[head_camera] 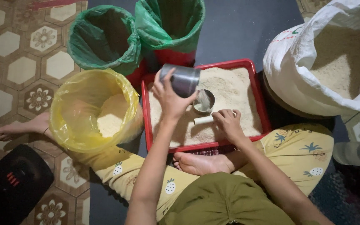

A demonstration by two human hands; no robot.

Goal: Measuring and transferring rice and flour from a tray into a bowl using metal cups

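Pouring step, judged: metal can (181,80), gripped by left hand (169,100), is tipped over small tin (203,102) within red tray (207,146). Right hand (229,123) fingertips pinch white stick (203,120) below the tin. Levelling judged next.

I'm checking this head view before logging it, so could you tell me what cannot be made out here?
- Inside of the two green-lined bins: head view, too dark to see.
- White sack: cut off by the right edge.
- Small metal cup: partly hidden by the tilted metal can in the left hand.
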